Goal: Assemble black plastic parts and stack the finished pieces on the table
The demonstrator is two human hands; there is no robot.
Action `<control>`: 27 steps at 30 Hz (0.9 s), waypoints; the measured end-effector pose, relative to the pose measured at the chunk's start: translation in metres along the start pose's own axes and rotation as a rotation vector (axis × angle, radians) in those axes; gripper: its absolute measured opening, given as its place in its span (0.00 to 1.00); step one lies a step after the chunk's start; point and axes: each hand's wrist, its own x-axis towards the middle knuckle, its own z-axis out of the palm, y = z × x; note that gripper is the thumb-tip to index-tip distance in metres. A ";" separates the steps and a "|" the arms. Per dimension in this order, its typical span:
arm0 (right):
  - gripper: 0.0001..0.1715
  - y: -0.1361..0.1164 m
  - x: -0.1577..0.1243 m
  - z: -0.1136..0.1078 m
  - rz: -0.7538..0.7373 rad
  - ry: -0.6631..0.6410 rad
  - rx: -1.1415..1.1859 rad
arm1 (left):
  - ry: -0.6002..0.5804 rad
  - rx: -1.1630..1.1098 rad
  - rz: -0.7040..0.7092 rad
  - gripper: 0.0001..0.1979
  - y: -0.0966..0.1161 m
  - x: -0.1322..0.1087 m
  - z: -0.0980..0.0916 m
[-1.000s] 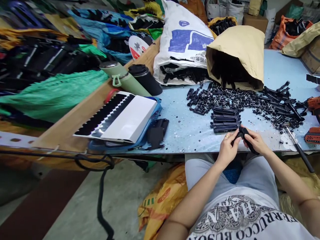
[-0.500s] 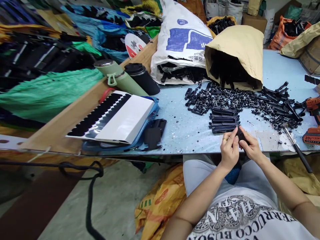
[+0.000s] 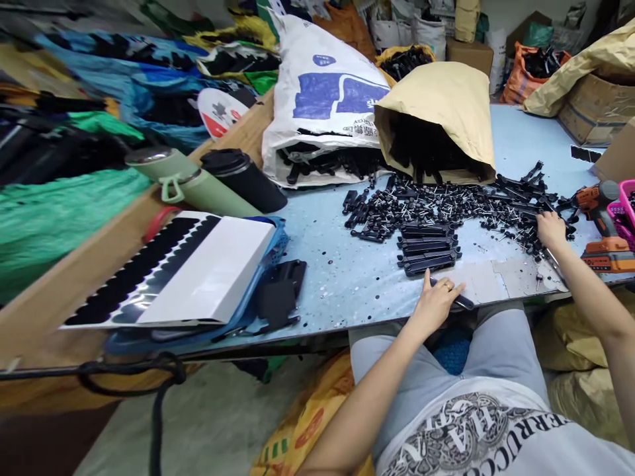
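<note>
My left hand (image 3: 436,301) lies on the near edge of the light blue table (image 3: 347,264), pressing down a black plastic part (image 3: 461,303) that sticks out from under the fingers. My right hand (image 3: 550,228) is stretched out to the right and rests on the scattered pile of small black parts (image 3: 446,201), fingers curled among them; whether it grips one is hidden. A neat stack of black bars (image 3: 426,248) lies just beyond my left hand.
A brown paper sack (image 3: 441,112) and a white printed bag (image 3: 322,99) spill black parts at the back. An orange cordless drill (image 3: 602,228) lies at the right. Two flasks (image 3: 198,185) and a sheet of black pads (image 3: 169,271) sit at the left.
My hands, together on the black part at the table edge, have separated. The left laid the part on the table; the right reached out to the parts pile. The view shifted right.
</note>
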 end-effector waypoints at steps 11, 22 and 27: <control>0.20 0.039 0.043 -0.003 -0.199 -0.134 -0.018 | -0.023 0.162 -0.308 0.19 -0.002 0.012 0.002; 0.23 -0.064 -0.063 -0.004 -0.982 -0.077 0.122 | 0.001 0.028 -0.211 0.16 -0.010 0.010 0.005; 0.23 -0.092 -0.069 -0.007 -0.248 -0.028 0.194 | 0.005 0.039 -0.174 0.15 -0.009 0.012 0.007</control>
